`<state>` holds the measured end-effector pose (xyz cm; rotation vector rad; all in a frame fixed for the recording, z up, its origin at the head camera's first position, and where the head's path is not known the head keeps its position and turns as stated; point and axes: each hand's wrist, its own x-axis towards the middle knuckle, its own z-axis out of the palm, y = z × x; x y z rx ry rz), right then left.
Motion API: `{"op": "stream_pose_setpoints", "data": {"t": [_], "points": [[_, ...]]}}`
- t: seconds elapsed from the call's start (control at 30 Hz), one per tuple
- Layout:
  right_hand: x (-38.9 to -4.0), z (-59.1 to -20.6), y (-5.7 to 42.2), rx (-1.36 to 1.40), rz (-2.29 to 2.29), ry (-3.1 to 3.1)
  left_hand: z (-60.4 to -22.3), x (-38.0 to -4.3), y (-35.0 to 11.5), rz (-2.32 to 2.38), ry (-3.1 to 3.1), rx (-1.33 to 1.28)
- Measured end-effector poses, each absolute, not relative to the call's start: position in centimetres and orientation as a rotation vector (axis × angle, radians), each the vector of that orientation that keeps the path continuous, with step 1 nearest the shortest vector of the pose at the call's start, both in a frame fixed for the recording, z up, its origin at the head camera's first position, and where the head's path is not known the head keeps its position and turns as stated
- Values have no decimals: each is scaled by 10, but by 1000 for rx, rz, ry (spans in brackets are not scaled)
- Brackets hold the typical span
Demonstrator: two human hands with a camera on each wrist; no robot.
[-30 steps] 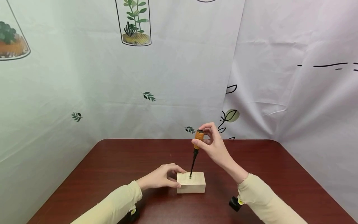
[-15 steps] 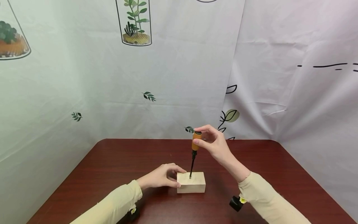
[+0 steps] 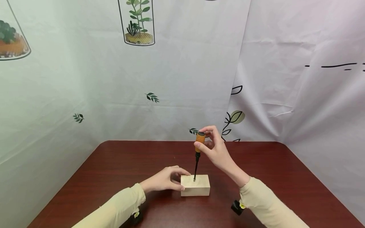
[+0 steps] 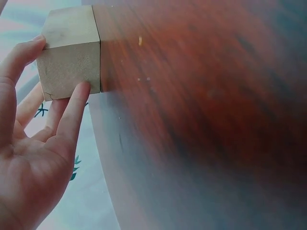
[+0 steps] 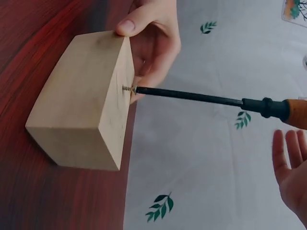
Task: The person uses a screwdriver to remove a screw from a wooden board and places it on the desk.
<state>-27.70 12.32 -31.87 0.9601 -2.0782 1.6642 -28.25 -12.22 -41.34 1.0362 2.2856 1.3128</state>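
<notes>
A pale wooden block [image 3: 195, 191] lies on the table, and my left hand [image 3: 163, 180] grips its left end between thumb and fingers. In the left wrist view, fingertips press against the faces of the block [image 4: 69, 69]. My right hand [image 3: 217, 152] pinches the orange handle of a screwdriver [image 3: 200, 141] from the right, thumb in front and index finger at the black cap. The screwdriver stands nearly upright over the block, leaning slightly right. In the right wrist view its black shaft meets the head of a screw [image 5: 128, 88], whose thread partly stands out of the block's top face.
The dark red wooden table [image 3: 137, 158] runs back to a white cloth backdrop [image 3: 185, 69] printed with leaves and jars. Cream sleeves cover both forearms. A black wrist camera [image 3: 237, 207] hangs under the right sleeve.
The screwdriver's handle has swung slightly left and stands more upright. My right hand's fingers have shifted around the handle. The left hand and the block have stayed in place.
</notes>
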Motion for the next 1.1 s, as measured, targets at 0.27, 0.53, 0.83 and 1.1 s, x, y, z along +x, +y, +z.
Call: {"op": "stream_pose_setpoints", "data": {"t": [0.27,0.53,0.83,1.1], "points": [[-276,-311,121,822,1711,-2048,-414,-284,-121,1318,2273,1036],[-277,-308,132,857,1752,-2076,-413,-284,-122,1326,2263,1038],[-276,-316,132,1115,1786,-1973,-414,-285,-122,1314,2264,1027],[-275,-314,120,850,1731,-2074,-415,-285,-122,1330,2268,1034]]}}
